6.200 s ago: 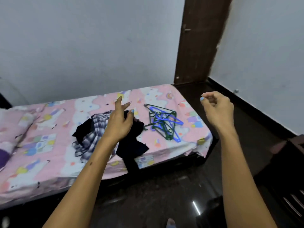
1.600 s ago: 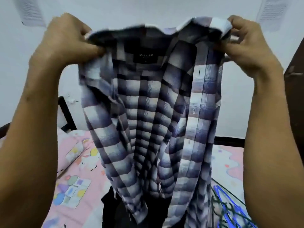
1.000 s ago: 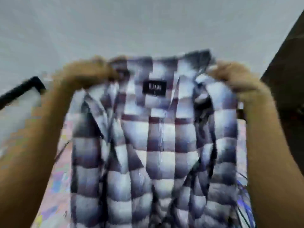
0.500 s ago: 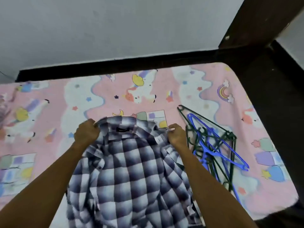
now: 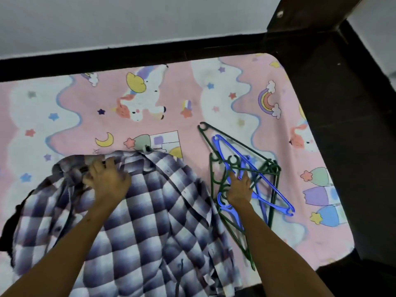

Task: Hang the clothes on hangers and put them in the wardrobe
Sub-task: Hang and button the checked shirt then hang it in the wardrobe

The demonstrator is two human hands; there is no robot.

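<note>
Shirt label hidden; left hand grips collar, right hand fingers hangers.

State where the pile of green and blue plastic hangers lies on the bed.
In the head view, the pile of green and blue plastic hangers lies on the pink patterned bedsheet, right of the checked shirt, under the right hand.

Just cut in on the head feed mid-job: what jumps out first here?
The checked shirt spread over the near side of the pink bed, with the left hand holding its collar end. Right beside it lies a tangle of green and blue hangers, where the right hand reaches in; its grip on any one hanger is unclear. A dark garment peeks out at the shirt's left edge.
</note>
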